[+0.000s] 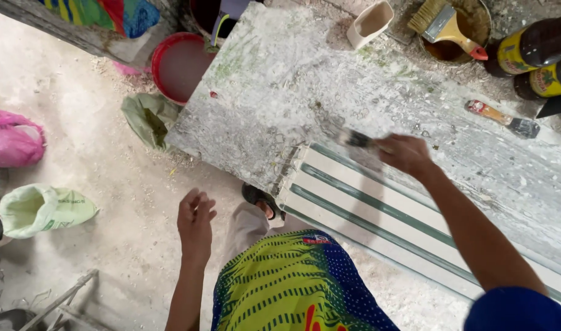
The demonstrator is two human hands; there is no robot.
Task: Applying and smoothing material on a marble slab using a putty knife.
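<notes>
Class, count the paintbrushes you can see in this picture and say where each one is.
3. One paintbrush is in the right hand over the moulding; one rests across the tin at the top; one lies on the bench at right. Others may be hidden.

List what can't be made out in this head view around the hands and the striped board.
- Brush in the right hand: bristles smeared by motion blur; the handle is hidden inside the grip.
- Striped board: its far end is hidden by the right arm and sleeve at the bottom-right edge.
- Two dark bottles: cut off by the right edge.
- Left hand: seen from the back, palm hidden; it looks empty.
- Red bucket: partly behind the worktable.
</notes>
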